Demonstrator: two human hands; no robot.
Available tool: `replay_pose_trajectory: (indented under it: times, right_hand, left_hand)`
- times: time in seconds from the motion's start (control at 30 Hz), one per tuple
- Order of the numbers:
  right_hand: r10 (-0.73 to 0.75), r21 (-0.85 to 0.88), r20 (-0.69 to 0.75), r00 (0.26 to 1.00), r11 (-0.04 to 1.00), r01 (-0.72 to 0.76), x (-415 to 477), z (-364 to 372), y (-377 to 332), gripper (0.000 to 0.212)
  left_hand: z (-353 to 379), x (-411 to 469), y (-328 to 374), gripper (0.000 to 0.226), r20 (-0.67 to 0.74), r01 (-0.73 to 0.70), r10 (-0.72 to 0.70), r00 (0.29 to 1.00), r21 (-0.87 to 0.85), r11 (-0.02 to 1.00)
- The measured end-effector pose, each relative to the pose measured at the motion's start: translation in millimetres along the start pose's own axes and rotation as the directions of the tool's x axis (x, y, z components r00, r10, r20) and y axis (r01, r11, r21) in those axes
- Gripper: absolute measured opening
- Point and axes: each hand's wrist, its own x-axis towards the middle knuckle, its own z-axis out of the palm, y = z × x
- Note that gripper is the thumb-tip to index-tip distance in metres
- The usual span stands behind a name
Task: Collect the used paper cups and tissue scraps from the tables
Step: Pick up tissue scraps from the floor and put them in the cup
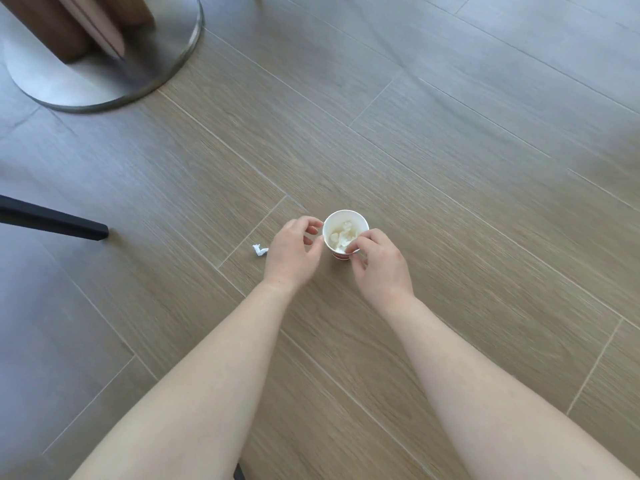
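A white paper cup [341,223] with a red band stands upright on the wood-look floor, with crumpled tissue scraps [341,237] inside it. My right hand [379,261] pinches the cup's near right rim between thumb and fingers. My left hand [294,251] hovers just left of the cup with its fingers loosely curled, holding nothing; its fingertips are close to the rim. One small white tissue scrap [259,250] lies on the floor just left of my left hand.
A round metal table base [145,74] with a brown wooden column [52,26] stands at the top left. A dark chair leg [55,220] reaches in from the left edge. Floor planks stretch to the right and back.
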Motion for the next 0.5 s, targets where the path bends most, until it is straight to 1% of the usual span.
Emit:
replay_pose_trajectory:
  times: [0.13,0.23,0.3,0.4,0.5]
  right_hand:
    - [-0.026,0.017,0.011,1.000,1.000,0.026,6.0,12.3,-10.4,0.010]
    - [-0.039,0.019,0.017,0.999,0.999,0.039,9.8,20.2,-15.2,0.010]
    - [-0.042,0.013,0.015,0.999,0.999,0.042,10.6,22.3,-15.9,0.010]
    - [-0.048,0.016,0.015,0.999,0.999,0.048,11.3,24.1,-15.9,0.011]
    - [-0.043,0.021,0.005,0.999,0.999,0.043,12.5,24.1,-14.6,0.012]
  left_hand:
    - [-9.1,0.6,-20.1,0.021,0.011,0.038,-0.039,0.999,0.077,0.996]
    - [-17.7,2.3,-37.7,0.028,0.062,0.048,-0.063,0.996,0.215,0.975]
    - [-21.3,3.4,-47.4,0.033,0.090,0.042,-0.075,0.993,0.330,0.943]
    - [-23.7,4.5,-59.1,0.042,0.148,0.064,-0.147,0.978,0.458,0.887]
    - [-19.6,5.7,-65.0,0.051,0.201,0.104,-0.231,0.952,0.497,0.862]
